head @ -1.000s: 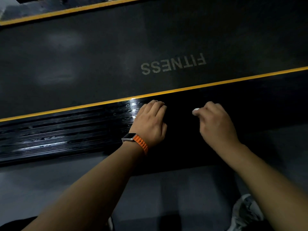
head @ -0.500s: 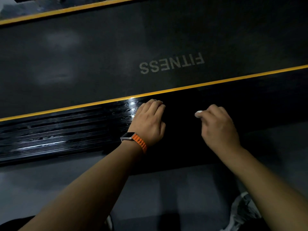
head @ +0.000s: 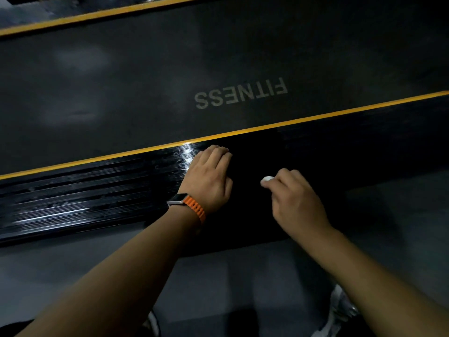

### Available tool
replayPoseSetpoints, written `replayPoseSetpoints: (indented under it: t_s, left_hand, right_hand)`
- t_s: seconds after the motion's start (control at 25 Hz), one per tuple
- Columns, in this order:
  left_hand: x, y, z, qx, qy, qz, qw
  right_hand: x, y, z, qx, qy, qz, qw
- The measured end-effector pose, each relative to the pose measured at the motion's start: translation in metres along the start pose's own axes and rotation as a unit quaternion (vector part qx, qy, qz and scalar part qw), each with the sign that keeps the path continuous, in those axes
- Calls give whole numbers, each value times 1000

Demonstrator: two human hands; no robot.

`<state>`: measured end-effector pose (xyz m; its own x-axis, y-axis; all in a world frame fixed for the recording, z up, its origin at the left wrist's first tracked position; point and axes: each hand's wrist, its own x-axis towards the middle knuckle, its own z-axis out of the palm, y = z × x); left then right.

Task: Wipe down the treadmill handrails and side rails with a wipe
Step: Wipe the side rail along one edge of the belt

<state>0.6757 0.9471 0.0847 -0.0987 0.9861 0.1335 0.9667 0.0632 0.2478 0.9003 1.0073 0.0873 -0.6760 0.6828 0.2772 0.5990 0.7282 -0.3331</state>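
Observation:
The treadmill's near side rail (head: 85,200) is a glossy black ribbed strip with a yellow line along its far edge. It looks wet and shiny to the left of my hands. My left hand (head: 209,177), with an orange-strapped watch on the wrist, rests palm down on the rail with its fingers bent at the tips. My right hand (head: 295,203) hovers over the rail to the right and pinches a small bunched white wipe (head: 267,179) in its fingertips. Most of the wipe is hidden inside the hand.
Beyond the rail lies the dark running belt (head: 145,93) with the word FITNESS printed on it. The far side rail (head: 97,13) with its yellow line runs along the top. Grey floor (head: 73,263) lies below the rail, and my shoes (head: 340,312) show at the bottom.
My right hand with the wipe has slid back toward me and slightly right across the rail. My left hand has stayed in place on the rail.

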Motion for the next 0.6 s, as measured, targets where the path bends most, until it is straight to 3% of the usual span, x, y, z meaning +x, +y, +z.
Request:
replayPoseSetpoints:
  t_s: [0.16, 0.32, 0.52, 0.6]
  left_hand:
    - [1, 1, -1, 2, -4, -2, 1000]
    - [3, 9, -2, 14, -1, -27, 1000]
    - [35, 56, 10, 23, -13, -34, 999]
    - [46, 69, 16, 23, -12, -21, 999]
  right_hand:
    - [2, 17, -3, 14, 53, 97, 994]
    - [-4, 6, -1, 6, 26, 24, 999]
    - [-8, 57, -23, -12, 68, 136, 988]
    - [-7, 45, -19, -15, 49, 89, 995]
